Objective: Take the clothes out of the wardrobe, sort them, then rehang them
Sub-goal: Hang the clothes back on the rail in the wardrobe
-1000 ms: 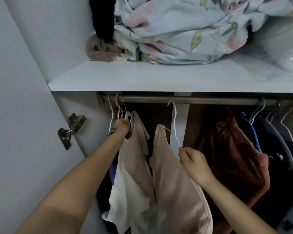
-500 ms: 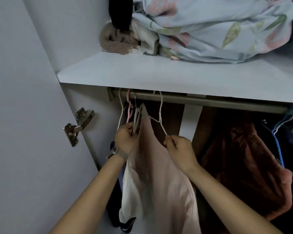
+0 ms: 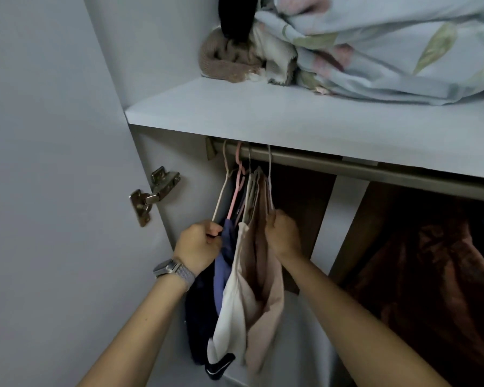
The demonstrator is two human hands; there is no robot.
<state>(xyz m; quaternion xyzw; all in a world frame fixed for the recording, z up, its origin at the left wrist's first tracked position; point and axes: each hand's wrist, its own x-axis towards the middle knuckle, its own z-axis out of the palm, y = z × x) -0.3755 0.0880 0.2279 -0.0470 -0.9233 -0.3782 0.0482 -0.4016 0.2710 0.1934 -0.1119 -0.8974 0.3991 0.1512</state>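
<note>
Hanging at the far left end of the rail (image 3: 347,166), close under the shelf (image 3: 263,121), a small bunch of hangers carries the clothes being handled, pressed together against the wardrobe's side wall. The left hand (image 3: 199,245) is curled round the lower ends of the pale hanger and the pink hanger (image 3: 236,188), pinching them together beside the blue garment (image 3: 224,263), probably to keep that side of the bunch steady. The right hand (image 3: 282,236) is clenched on the lower end of the white wire hanger (image 3: 269,185) that carries the pink top (image 3: 266,275), with a cream garment (image 3: 235,303) hanging just between the two hands. Holding the set from both sides looks like a way to gather it into one tidy group, or to lift several hooks off the rail together; which of these is meant cannot be told. Further right, well apart, a rust-brown garment (image 3: 425,275) hangs untouched. On the shelf above lie a floral blanket (image 3: 389,51) and a brown knitted item (image 3: 224,60), clear of the work. A watch (image 3: 171,268) sits on the left wrist, near the door hinge (image 3: 154,194).
</note>
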